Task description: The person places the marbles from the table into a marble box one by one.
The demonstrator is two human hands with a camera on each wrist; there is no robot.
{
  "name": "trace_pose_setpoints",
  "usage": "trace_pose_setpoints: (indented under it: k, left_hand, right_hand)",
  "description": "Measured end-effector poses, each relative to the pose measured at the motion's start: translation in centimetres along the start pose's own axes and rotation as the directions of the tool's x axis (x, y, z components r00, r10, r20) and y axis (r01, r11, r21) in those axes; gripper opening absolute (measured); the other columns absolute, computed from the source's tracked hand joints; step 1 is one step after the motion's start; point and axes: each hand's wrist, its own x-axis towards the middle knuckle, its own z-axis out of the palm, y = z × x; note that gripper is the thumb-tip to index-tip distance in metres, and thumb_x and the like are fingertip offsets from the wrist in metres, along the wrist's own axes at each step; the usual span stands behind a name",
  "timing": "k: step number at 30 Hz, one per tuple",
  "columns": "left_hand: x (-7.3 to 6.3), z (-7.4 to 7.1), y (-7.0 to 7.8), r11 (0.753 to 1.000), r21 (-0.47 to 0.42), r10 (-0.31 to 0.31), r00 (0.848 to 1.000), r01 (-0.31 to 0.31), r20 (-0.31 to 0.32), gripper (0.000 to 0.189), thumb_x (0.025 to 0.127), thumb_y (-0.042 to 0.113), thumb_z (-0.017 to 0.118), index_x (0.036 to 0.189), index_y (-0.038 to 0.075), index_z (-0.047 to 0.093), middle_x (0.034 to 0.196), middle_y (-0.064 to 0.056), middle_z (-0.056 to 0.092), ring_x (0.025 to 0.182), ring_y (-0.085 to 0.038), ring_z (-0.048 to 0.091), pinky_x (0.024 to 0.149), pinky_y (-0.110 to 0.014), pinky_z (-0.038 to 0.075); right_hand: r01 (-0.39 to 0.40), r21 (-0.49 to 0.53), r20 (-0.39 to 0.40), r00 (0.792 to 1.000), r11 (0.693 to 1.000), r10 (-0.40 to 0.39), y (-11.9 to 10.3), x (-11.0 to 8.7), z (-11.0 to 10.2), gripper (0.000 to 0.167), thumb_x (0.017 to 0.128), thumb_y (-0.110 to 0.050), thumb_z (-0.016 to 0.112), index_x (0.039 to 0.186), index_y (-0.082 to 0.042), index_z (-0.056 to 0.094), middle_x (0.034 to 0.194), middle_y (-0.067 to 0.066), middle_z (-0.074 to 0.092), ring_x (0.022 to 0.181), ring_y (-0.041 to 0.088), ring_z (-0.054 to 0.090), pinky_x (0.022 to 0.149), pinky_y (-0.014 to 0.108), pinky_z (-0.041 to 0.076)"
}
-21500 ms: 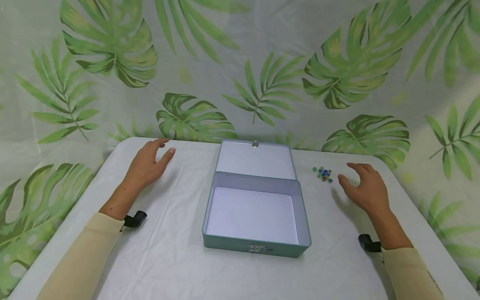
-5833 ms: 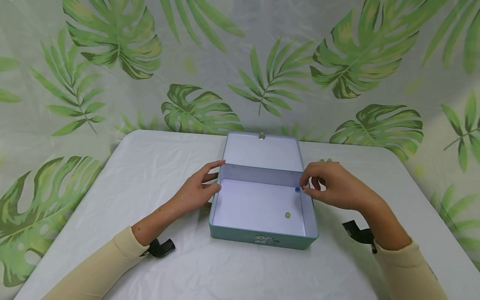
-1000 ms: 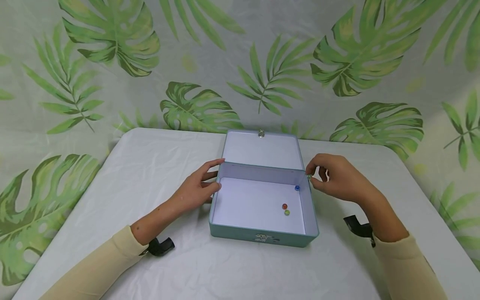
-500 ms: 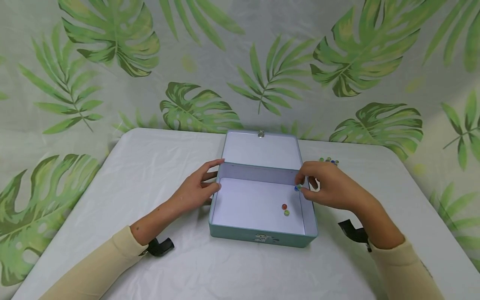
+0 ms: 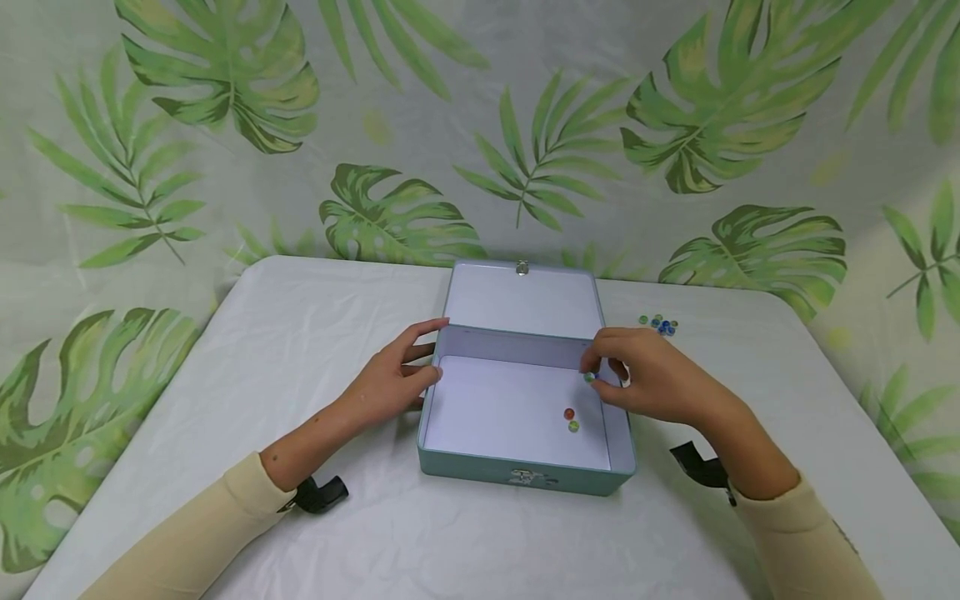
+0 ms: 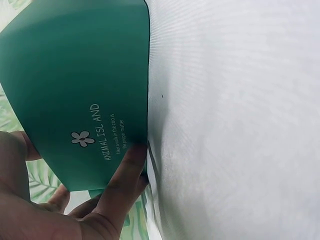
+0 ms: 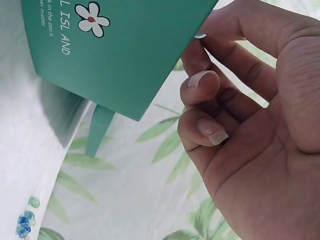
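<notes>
A green tin box (image 5: 525,477) with a white inside stands open, its lid (image 5: 525,296) laid back behind it. My left hand (image 5: 386,379) rests against the box's left side, thumb at the rim and fingers spread along the outer wall (image 6: 75,100). Over the right part of the box, my right hand (image 5: 648,375) pinches a greenish glass marble (image 5: 589,377) between thumb and fingertips. On the box floor lie a red marble (image 5: 569,413) and a yellow-green marble (image 5: 573,426). The blue marble near the right wall is mostly hidden by the pinched one and the fingers.
Several blue and green marbles (image 5: 663,325) lie in a cluster on the white tablecloth (image 5: 360,533), to the right of the lid. A leaf-patterned curtain (image 5: 405,125) hangs behind the table. The box's side walls stand up around its floor.
My right hand has carried the greenish marble from outside the right rim leftward over the box interior. That uncovered the cluster on the table. The left hand and box have stayed put.
</notes>
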Motion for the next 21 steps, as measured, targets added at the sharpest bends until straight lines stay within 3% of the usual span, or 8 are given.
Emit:
trace_pose_setpoints:
  k: [6,14,21]
  left_hand:
    - [0.0,0.0,0.0,1.0,-0.002,-0.016,1.0,0.016,-0.007,0.068,0.102,0.02,0.061,0.161,0.045,0.039,0.162,-0.01,0.049,0.139,-0.035,0.059,0.084,-0.049,0.063]
    - [-0.1,0.0,0.0,1.0,-0.005,-0.025,1.0,0.025,-0.009,0.068,0.101,0.022,0.061,0.161,0.045,0.039,0.162,-0.013,0.048,0.14,-0.036,0.058,0.084,-0.048,0.063]
    - [-0.1,0.1,-0.1,1.0,0.009,-0.016,1.0,0.016,-0.009,0.068,0.102,0.023,0.06,0.163,0.044,0.037,0.163,-0.013,0.047,0.14,-0.037,0.058,0.084,-0.048,0.063]
  right_hand:
    - [-0.004,-0.015,-0.014,1.0,1.0,0.003,0.0,0.0,-0.1,0.022,0.085,-0.002,0.082,0.097,-0.018,0.075,0.093,-0.008,0.068,0.073,0.012,0.056,0.065,0.026,0.049]
    - [0.03,-0.043,-0.133,0.99,0.999,-0.036,1.1,-0.6,-1.1,0.022,0.084,0.004,0.08,0.096,-0.015,0.075,0.092,-0.008,0.068,0.071,0.013,0.056,0.062,0.026,0.047]
    - [-0.05,-0.065,-0.228,0.973,0.997,0.034,3.4,-1.3,-1.6,0.024,0.083,0.008,0.076,0.095,-0.012,0.074,0.09,-0.005,0.069,0.07,0.014,0.055,0.061,0.026,0.045]
